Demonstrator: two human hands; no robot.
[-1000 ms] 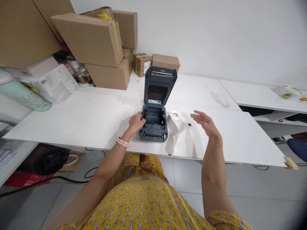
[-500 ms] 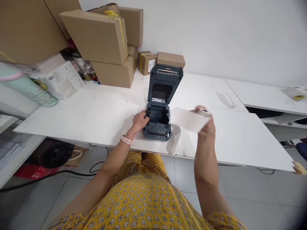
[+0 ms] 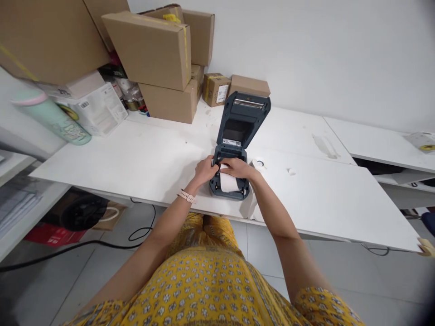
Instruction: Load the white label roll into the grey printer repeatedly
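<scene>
A dark grey label printer [image 3: 231, 194] stands on the white table with its lid [image 3: 260, 113] raised. My left hand [image 3: 205, 170] grips the printer's left side, thumb over the inner edge. Reaching into the open body, my right hand [image 3: 236, 167] is closed on a white paper roll [image 3: 228, 182], whose loose end hangs towards the front. Most of the roll is hidden under the fingers. Beside the printer on the right lies a white ring-shaped roll [image 3: 260, 164] with a blue core, partly behind my right wrist. A strip of paper [image 3: 248, 206] curls at the table's front edge.
Cardboard boxes [image 3: 166, 102] are stacked at the back left, near a mint green bottle [image 3: 57, 118] and a white box [image 3: 102, 111]. A paper scrap [image 3: 291, 171] lies right of the printer. Another roll [image 3: 421, 141] sits on the far right surface.
My right hand has moved left with the paper roll, from above the table into the open printer. My left hand keeps its hold. The view has shifted slightly.
</scene>
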